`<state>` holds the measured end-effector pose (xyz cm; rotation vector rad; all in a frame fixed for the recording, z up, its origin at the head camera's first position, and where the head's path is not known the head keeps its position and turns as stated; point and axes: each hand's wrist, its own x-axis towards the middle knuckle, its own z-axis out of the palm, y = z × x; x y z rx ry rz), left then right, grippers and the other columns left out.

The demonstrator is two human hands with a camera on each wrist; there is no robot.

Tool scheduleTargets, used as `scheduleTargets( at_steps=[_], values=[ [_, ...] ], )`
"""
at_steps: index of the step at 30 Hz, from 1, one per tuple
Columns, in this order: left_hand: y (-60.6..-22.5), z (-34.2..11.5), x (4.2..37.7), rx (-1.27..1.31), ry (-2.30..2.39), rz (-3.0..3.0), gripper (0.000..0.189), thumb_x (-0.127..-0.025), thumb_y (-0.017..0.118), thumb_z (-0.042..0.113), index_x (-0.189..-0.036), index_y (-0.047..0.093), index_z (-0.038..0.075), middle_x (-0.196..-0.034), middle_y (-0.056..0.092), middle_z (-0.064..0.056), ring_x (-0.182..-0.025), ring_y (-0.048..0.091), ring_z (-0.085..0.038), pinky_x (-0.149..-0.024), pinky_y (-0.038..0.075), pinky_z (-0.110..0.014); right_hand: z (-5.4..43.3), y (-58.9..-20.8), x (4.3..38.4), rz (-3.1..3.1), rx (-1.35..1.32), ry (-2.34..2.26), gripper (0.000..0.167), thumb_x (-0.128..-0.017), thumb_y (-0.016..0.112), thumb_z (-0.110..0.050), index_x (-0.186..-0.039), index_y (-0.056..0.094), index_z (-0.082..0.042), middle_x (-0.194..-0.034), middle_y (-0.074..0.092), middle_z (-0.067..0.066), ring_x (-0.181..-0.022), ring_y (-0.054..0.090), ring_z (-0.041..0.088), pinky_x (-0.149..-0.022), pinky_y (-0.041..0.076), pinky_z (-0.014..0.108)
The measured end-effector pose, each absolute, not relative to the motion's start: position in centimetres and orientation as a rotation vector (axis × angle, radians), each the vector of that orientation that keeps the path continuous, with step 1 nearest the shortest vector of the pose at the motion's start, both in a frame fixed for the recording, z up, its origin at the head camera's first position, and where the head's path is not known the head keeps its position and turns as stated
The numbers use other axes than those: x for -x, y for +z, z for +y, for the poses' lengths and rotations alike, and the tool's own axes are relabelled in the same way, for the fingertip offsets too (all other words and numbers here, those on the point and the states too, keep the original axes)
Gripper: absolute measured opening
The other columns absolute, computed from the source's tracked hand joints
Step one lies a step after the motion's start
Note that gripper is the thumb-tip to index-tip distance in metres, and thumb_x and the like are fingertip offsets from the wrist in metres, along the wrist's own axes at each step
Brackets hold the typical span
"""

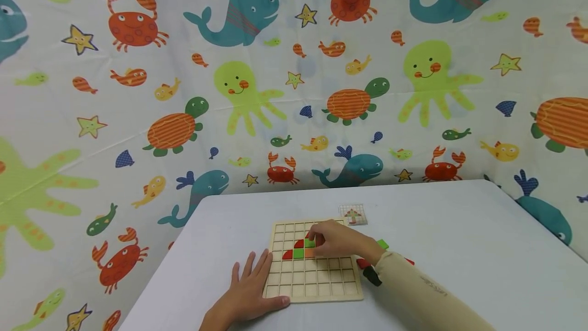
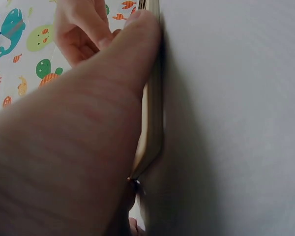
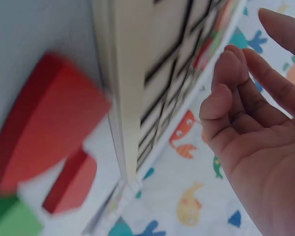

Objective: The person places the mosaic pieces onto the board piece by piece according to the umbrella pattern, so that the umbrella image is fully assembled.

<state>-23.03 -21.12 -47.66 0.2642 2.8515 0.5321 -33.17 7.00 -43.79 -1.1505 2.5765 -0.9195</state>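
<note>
A wooden grid board (image 1: 317,290) lies on the table with red, green and orange blocks in it. My left hand (image 1: 250,290) rests with straight fingers along the board's left edge, its thumb at the near edge. Over the blocks, my right hand (image 1: 333,239) has bent fingers, its fingertips right at a green square block (image 1: 309,243). An orange block (image 1: 310,253), another green block (image 1: 298,253) and a curved red block (image 1: 287,255) line up below. In the right wrist view the right hand's fingers (image 3: 226,69) curl; I cannot tell whether they pinch a block.
A small pattern card (image 1: 353,214) lies behind the board. Loose blocks lie to the right, partly under the right forearm: a green block (image 1: 383,244) and red blocks (image 3: 54,120). A sheet with sea animals (image 1: 257,152) hangs behind the white table (image 1: 436,218).
</note>
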Motion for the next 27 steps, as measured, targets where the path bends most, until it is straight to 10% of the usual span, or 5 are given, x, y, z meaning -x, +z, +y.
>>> scheduleTargets(
  at_steps=[10, 27],
  values=[
    [-47.8, -21.1, 23.0, -0.231, 0.523, 2.864, 0.132, -0.073, 0.068, 0.09, -0.17, 0.028, 0.01, -0.178, 0.021, -0.009, -0.161, 0.004, -0.047, -0.118, -0.012, -0.075, 11.1, -42.2, 31.5, 2.611, 1.017, -1.013, 0.047, -0.1, 0.078, -0.026, -0.139, 0.067, -0.003, -0.134, 0.068, 0.013, -0.124, 0.061, 0.032, -0.104, 0.053, 0.055],
    [-47.9, -21.0, 23.1, -0.234, 0.526, 2.862, 0.131, -0.074, 0.067, 0.089, -0.171, 0.028, 0.011, -0.178, 0.02, -0.009, -0.161, 0.004, -0.047, -0.118, -0.011, -0.076, 18.7, -42.2, 29.1, 2.64, 0.931, -1.08, 0.047, -0.102, 0.075, -0.027, -0.14, 0.065, 0.0, -0.136, 0.067, 0.014, -0.124, 0.061, 0.039, -0.101, 0.053, 0.059]
  ],
)
